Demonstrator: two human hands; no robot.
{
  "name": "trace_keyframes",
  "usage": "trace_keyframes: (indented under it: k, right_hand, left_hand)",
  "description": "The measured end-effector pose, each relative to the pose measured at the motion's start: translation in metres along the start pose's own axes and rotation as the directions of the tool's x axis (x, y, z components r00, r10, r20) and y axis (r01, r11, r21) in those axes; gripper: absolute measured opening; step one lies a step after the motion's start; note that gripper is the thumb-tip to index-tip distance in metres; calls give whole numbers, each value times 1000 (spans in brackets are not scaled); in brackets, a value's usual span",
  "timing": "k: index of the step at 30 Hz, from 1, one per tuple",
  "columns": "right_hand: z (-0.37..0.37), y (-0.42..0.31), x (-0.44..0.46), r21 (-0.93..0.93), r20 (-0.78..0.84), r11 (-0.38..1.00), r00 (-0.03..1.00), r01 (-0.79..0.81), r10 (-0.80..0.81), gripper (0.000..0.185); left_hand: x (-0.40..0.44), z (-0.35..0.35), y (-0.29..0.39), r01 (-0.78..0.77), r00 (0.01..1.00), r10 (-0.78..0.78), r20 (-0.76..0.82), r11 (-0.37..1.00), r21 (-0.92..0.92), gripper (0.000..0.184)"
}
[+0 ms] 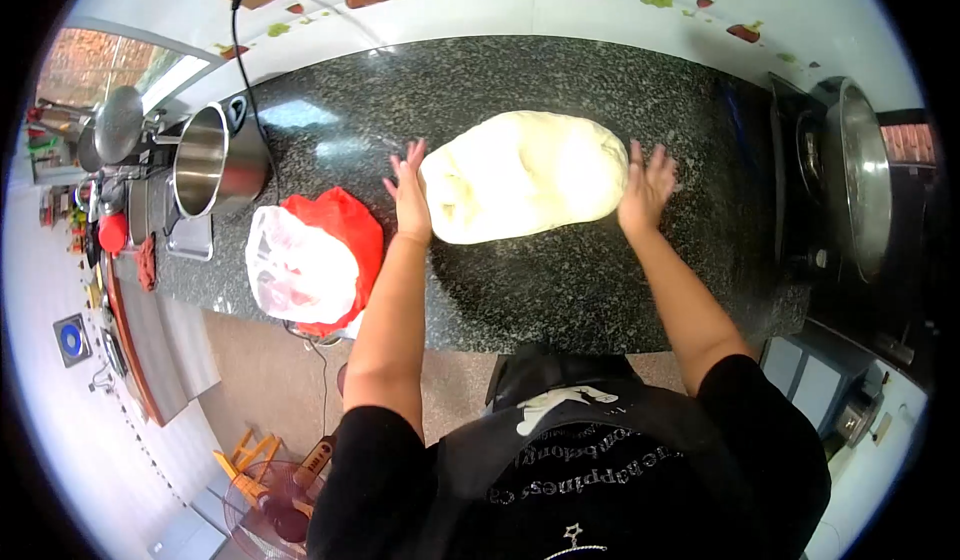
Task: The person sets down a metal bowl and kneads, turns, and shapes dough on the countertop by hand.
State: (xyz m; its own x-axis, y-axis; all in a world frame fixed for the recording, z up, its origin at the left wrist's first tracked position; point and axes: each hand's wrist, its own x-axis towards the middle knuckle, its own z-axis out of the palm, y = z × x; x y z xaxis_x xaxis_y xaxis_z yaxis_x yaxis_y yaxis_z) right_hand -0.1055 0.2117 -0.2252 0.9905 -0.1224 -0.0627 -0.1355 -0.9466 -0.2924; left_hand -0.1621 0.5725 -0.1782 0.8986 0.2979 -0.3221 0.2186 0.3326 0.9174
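Observation:
A large, pale, oblong lump of dough (525,175) lies on the dark speckled granite counter (540,305). My left hand (409,192) presses its palm side against the dough's left end, fingers stretched and spread. At the opposite end, my right hand (646,190) rests against the dough with its fingers apart and pointing away from me. The dough sits between both palms, and neither hand wraps round it. Left of my left forearm is a red and white plastic bag (335,260), near the counter's front edge.
A steel pot (215,165) stands at the counter's left, with a black cord (250,100) running down beside it. To the right, a large metal wok or bowl (862,180) sits on the black stove (795,185). A fan (275,505) stands on the floor at lower left.

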Motion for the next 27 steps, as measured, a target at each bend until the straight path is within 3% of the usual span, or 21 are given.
trace_keyframes:
  k: [2,4,5,6,8,9,10,11,12,14,15,16,17,18,19,20,21,22,24,26,27]
  right_hand:
    - [14,-14,22,183,-151,970,980,160,-134,53]
    - [9,-46,63,219,-211,931,945,294,-249,52]
    - [-4,-71,87,679,78,724,969,122,-236,48]
    - [-24,-96,100,911,329,363,879,-198,-346,45]
    - [-70,-146,97,872,461,433,675,-227,-575,40]
    - [-78,-165,80,875,395,482,643,-46,-656,37]
    - [-84,-170,54,849,344,512,593,135,-728,35]
    - [-83,-159,26,796,135,431,569,425,-811,32]
    - [-78,-145,-2,655,-59,325,475,682,-878,29]
    - [-61,-90,-40,610,-462,136,490,781,-739,21]
    - [-66,-73,-47,576,-448,191,502,795,-739,20]
    - [-73,-58,-57,543,-432,247,519,803,-738,19]
    - [-79,-48,-67,507,-416,304,537,807,-734,19]
    - [-86,-44,-72,527,-362,343,570,778,-737,19]
    - [-93,-43,-73,542,-311,377,596,751,-740,19]
    - [-97,-43,-71,556,-261,405,615,726,-744,20]
    - [-96,-45,-66,690,-136,473,740,548,-658,21]
    - [-112,-61,-57,666,-31,621,846,414,-532,20]
    - [-147,-106,-36,547,150,832,966,95,-209,20]
    - [-127,-131,-14,635,-185,644,893,427,-410,20]
    - [-105,-129,-5,646,-146,591,838,483,-525,25]
  left_hand:
    - [-32,22,-19,7,996,-24,-81,978,-208,51]
    - [-89,49,-21,62,995,-33,90,938,-341,62]
    - [-120,78,-6,142,990,-128,62,913,-383,57]
    - [-142,97,-14,72,994,-46,100,959,-274,63]
    - [-182,120,-46,324,935,-280,217,924,-202,76]
    - [-183,129,-47,342,894,-277,352,930,-135,81]
    - [-184,135,-47,366,895,-295,336,914,-174,70]
    - [-181,125,-48,441,852,-401,336,896,-49,61]
    - [-175,108,-48,504,803,-499,326,861,75,54]
    - [-177,67,-31,382,894,-401,202,915,128,32]
    - [-169,51,-11,296,932,-346,105,897,328,29]
    - [-164,37,-6,36,997,-62,43,889,457,29]
    - [-155,39,3,-34,994,82,-77,868,496,27]
    - [-144,48,11,-183,966,249,-68,848,498,20]
    - [-132,64,23,-186,961,269,-68,806,561,17]
    - [-118,80,28,-339,919,394,26,752,566,21]
    - [-108,101,46,-413,892,441,99,703,579,26]
    - [-89,114,39,-450,855,503,126,598,663,31]
    - [-69,137,35,-256,951,294,90,594,763,36]
    - [-65,159,47,34,999,-37,-17,519,854,38]
    - [-69,161,31,-65,997,67,34,547,834,38]
